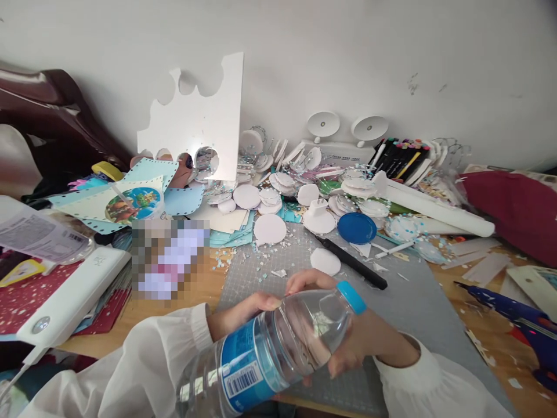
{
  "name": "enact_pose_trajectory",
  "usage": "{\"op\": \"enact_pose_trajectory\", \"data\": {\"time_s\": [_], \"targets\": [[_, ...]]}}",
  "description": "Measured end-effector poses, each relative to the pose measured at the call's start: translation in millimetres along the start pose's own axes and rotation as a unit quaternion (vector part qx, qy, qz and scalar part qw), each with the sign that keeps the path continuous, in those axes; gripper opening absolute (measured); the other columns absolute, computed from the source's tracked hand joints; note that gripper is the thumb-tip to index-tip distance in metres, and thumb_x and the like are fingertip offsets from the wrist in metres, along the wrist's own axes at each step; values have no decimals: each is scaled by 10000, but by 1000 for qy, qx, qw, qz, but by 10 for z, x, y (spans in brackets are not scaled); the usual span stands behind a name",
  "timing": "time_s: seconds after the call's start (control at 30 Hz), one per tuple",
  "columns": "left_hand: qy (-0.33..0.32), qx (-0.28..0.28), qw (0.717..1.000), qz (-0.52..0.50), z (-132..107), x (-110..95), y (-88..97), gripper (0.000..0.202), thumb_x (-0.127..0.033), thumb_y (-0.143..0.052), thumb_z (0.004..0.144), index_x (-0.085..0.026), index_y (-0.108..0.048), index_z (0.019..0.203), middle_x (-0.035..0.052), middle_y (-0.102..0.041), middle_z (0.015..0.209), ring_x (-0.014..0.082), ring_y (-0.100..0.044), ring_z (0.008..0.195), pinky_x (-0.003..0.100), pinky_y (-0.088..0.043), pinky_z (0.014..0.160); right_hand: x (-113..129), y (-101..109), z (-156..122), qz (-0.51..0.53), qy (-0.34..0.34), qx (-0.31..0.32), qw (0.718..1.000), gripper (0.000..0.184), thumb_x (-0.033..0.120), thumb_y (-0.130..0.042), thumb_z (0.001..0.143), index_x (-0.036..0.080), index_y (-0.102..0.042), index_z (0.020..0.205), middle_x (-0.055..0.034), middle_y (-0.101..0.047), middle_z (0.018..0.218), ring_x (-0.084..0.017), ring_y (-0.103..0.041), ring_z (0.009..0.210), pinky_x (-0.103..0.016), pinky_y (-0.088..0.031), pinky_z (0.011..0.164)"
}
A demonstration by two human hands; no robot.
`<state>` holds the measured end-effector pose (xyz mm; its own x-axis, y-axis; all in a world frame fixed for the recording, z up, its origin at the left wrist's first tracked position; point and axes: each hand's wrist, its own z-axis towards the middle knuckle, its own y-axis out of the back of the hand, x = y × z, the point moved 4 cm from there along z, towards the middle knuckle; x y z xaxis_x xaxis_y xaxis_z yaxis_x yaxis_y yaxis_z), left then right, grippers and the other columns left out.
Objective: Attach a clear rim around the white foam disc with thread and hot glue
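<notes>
A clear plastic water bottle [278, 348] with a blue label lies tilted across the bottom of the view, its blue cap [351, 296] pointing up and right. My left hand [256, 302] wraps over the bottle's upper side from behind, fingers curled on it. My right hand [365, 342] cups the bottle near its neck from the far side, just below the cap. Both sleeves are white. The bottle hangs above the near edge of a grey cutting mat [404, 302].
Several white foam discs [270, 228], a blue lid [357, 227] and a black pen [352, 263] lie beyond the mat. A cut white foam board [204, 125] leans on the wall. A blue glue gun [517, 313] lies right, a white box [69, 296] left.
</notes>
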<state>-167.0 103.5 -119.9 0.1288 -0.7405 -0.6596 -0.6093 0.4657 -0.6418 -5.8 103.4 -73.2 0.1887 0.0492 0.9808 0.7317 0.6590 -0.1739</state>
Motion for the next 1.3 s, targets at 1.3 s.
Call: {"op": "enact_pose_trajectory", "data": {"time_s": [1.3], "targets": [[31, 56, 995, 75, 83, 46, 13, 273, -389, -623, 658, -121, -658, 618, 6, -511, 474, 110, -403, 485, 231, -311, 471, 31, -28, -11, 105, 20, 43, 993, 716, 362, -952, 434, 256, -525, 999, -10, -532, 1098, -206, -558, 1029, -359, -446, 927]]}}
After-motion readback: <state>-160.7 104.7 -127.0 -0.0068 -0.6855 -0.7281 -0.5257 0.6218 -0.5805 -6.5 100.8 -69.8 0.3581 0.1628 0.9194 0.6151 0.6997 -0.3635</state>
